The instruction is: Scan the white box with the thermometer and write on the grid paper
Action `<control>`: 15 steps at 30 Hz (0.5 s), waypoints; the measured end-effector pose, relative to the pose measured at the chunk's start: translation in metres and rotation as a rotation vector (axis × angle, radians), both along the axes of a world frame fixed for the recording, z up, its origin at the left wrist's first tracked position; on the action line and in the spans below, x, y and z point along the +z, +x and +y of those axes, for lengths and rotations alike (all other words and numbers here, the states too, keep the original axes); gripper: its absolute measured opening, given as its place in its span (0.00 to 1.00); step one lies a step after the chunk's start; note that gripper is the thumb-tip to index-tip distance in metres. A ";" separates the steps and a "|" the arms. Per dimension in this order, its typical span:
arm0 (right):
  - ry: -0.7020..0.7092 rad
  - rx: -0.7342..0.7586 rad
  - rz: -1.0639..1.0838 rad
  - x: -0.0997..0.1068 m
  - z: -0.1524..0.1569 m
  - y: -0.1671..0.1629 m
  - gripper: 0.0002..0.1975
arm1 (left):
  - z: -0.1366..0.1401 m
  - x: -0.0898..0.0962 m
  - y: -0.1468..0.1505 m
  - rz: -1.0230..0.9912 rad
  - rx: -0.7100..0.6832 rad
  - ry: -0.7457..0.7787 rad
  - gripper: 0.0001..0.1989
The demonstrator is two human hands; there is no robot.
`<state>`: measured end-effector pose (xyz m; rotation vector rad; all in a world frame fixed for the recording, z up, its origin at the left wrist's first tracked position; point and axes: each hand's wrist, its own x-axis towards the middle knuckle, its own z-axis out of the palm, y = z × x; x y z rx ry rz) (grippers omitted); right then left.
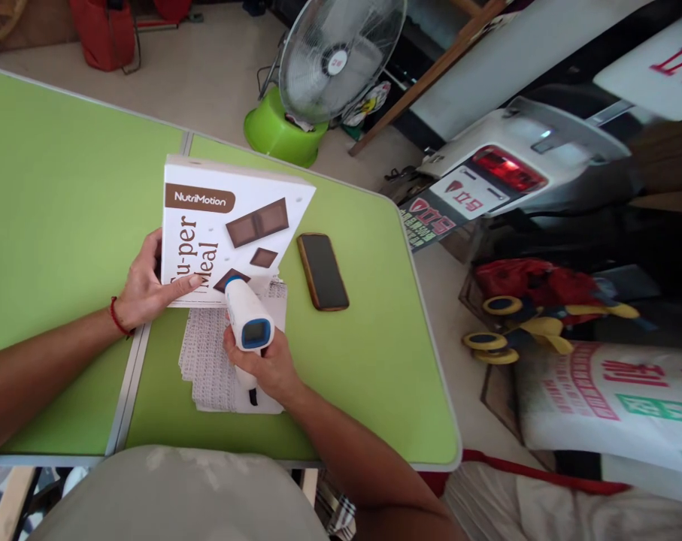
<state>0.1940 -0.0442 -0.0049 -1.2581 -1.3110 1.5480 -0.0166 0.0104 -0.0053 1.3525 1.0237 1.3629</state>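
Observation:
My left hand (pixel 149 284) grips the lower left edge of a white NutriMotion "Super Meal" box (pixel 228 225), which is tilted up off the green table (pixel 64 210). My right hand (pixel 265 364) holds a white and blue handheld scanner (pixel 247 315) by its handle. Its nose points at the box's lower edge. Under both lies a sheet of printed paper (pixel 208 361) with rows of small codes.
A dark phone (pixel 322 270) in a brown case lies on the table right of the box. Beyond the table's far edge stand a floor fan (pixel 334 56) on a green base, a white scooter (pixel 521 161), a toy (pixel 532 300) and printed sacks (pixel 611 398).

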 end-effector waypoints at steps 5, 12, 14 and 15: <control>0.199 -0.037 -0.264 0.019 0.024 0.023 0.15 | 0.016 -0.007 -0.012 0.106 0.094 0.195 0.35; 0.307 0.072 -0.859 0.014 0.058 0.065 0.24 | 0.031 -0.013 -0.021 0.195 0.091 0.323 0.36; 0.356 0.058 -0.959 0.006 0.062 0.069 0.24 | 0.033 -0.013 -0.022 0.194 0.072 0.313 0.36; 0.372 0.056 -0.988 0.002 0.063 0.071 0.24 | 0.034 -0.013 -0.022 0.197 0.069 0.307 0.37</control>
